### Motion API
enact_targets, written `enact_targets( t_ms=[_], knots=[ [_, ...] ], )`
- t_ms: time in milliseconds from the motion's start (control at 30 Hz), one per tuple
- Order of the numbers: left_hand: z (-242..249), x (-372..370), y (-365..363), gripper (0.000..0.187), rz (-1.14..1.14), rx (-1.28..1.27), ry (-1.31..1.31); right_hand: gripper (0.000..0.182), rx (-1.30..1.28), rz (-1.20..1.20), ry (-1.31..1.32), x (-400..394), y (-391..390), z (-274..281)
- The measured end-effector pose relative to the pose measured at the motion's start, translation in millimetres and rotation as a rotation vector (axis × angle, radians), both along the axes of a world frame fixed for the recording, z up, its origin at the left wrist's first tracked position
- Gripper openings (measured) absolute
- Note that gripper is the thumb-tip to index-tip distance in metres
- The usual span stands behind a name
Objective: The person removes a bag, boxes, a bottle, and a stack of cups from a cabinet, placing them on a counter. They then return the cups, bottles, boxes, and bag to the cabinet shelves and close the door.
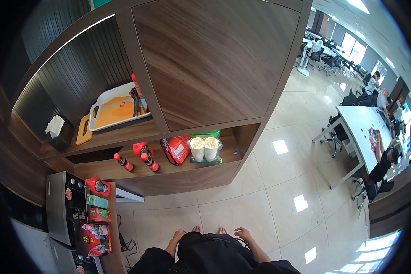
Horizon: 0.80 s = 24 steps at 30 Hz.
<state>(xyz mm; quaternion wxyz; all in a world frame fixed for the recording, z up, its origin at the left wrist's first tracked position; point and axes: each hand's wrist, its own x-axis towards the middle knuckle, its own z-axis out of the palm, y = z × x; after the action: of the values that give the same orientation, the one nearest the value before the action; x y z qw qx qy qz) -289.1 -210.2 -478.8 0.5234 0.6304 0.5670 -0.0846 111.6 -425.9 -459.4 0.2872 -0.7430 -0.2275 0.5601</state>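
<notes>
Low in the view, my left hand (179,234) hangs before my dark clothing, fingers loosely bent and nothing visible in it. My right hand (243,234) is on the other side of my body, its fingers loosely apart and also without an object. Neither hand touches anything on the shelves. Ahead, the lower shelf holds red-capped bottles (150,162), a red bag (176,150) and wrapped white paper cups (204,150). On the upper shelf, a white tray (93,122) carries an orange board (116,112), with dark utensils (135,102) beside it.
At left, a small table holds a microwave-like appliance (59,205), a green box (97,201) and red packages (96,239). A tissue box (61,139) stands on the upper shelf. A cable (131,249) lies on the floor. At right, a person (382,166) sits by a white desk (358,123).
</notes>
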Motion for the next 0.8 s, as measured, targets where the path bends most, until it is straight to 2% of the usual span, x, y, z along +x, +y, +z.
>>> enact_targets(
  t_ms=[233, 533, 600, 633, 667, 700, 733, 767, 800],
  knots=[
    [1.6, -7.9, -27.0, 0.049, -0.042, 0.097, 0.007, 0.029, 0.024, 0.062, -0.006, -0.2, -6.1, -2.0],
    [-5.0, 6.2, -23.4, 0.044, -0.028, 0.053, 0.038, 0.028, -0.010, 0.075, -0.031, -1.8, -13.2, -1.2],
    [0.1, 23.0, -12.3, 0.039, -0.015, 0.141, -0.097, 0.028, -0.021, 0.057, -0.013, -3.2, -14.6, 3.8],
    [15.7, 41.4, 1.6, 0.038, 0.056, 0.343, -0.221, 0.028, -0.027, 0.050, -0.004, -3.1, -14.3, 6.2],
    [41.9, 65.5, 27.1, 0.049, 0.096, 0.573, -0.307, 0.028, -0.023, 0.052, -0.005, -1.6, -13.0, 5.5],
    [92.2, 98.7, 58.4, 0.062, 0.192, 0.743, -0.401, 0.028, -0.021, 0.056, -0.002, -1.0, -12.5, 3.1],
    [160.3, 134.8, 90.4, 0.064, 0.246, 0.941, -0.534, 0.029, -0.023, 0.063, 0.002, -2.5, -14.4, 1.9],
    [247.5, 162.9, 118.9, 0.063, 0.267, 0.898, -0.598, 0.029, -0.011, 0.071, 0.007, -2.3, -14.5, 2.5],
    [302.2, 184.1, 146.9, 0.061, 0.265, 0.950, -0.526, 0.029, 0.003, 0.082, 0.011, -0.2, -12.3, 3.5]
  ],
)
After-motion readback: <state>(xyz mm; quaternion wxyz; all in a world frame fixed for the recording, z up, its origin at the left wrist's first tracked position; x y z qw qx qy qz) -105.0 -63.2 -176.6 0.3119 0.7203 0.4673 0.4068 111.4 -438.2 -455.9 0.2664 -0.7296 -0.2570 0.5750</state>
